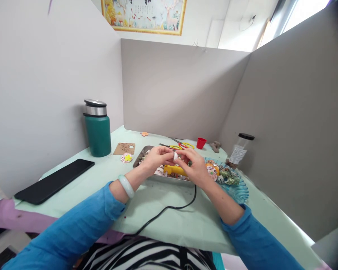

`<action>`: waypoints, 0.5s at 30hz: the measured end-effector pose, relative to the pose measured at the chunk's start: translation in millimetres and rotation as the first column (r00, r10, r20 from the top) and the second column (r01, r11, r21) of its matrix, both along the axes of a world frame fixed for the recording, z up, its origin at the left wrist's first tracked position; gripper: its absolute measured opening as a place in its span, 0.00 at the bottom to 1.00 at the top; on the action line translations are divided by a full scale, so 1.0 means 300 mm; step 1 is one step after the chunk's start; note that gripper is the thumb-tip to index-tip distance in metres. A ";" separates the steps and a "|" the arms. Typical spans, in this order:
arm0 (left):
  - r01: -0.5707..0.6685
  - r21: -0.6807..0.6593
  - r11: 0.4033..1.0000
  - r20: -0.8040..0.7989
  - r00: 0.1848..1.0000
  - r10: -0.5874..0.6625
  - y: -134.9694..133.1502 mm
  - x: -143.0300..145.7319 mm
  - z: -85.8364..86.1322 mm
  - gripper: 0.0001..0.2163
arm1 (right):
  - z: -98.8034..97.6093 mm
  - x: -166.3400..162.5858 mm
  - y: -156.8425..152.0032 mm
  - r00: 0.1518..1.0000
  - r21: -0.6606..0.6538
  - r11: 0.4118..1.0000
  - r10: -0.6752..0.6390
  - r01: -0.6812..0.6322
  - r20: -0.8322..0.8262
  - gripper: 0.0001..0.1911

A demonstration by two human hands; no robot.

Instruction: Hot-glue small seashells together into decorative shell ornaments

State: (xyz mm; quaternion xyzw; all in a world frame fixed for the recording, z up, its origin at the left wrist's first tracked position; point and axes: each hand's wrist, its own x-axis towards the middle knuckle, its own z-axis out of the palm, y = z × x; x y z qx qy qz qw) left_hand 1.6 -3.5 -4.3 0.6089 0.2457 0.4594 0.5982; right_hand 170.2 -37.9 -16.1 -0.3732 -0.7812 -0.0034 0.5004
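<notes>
My left hand [157, 160] and my right hand [196, 166] meet over a metal tray [165, 179]. Between their fingertips is a small white seashell [175, 156], pinched from both sides. A yellow glue gun [173, 170] lies across the tray, partly behind my right hand. Loose shells fill the tray around it, half covered by my hands. From the tray's front edge a black cord [169, 207] runs toward me. Right of my right hand sits a blue glass plate [243, 190] bearing shells and a pink flower-like piece [212, 172].
Scissors [183, 145] with coloured handles and a red cup [201, 143] stand behind the tray. A clear jar [239, 150] leans at the right. On the left are a green bottle [98, 135], a black phone [56, 180], a brown card [124, 149] and a yellow-starred disc [126, 158]. Grey partitions enclose the table.
</notes>
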 end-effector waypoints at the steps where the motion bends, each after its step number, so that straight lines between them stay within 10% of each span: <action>1: 0.000 0.002 1.000 -0.023 1.000 0.000 0.000 -0.002 0.001 0.12 | -0.001 0.002 0.000 1.000 0.008 1.000 -0.013 0.013 0.012 0.10; 15: -0.058 0.124 0.991 -0.154 0.985 0.077 0.022 -0.012 -0.011 0.11 | -0.002 0.008 -0.002 0.991 0.046 0.995 -0.095 0.091 0.093 0.07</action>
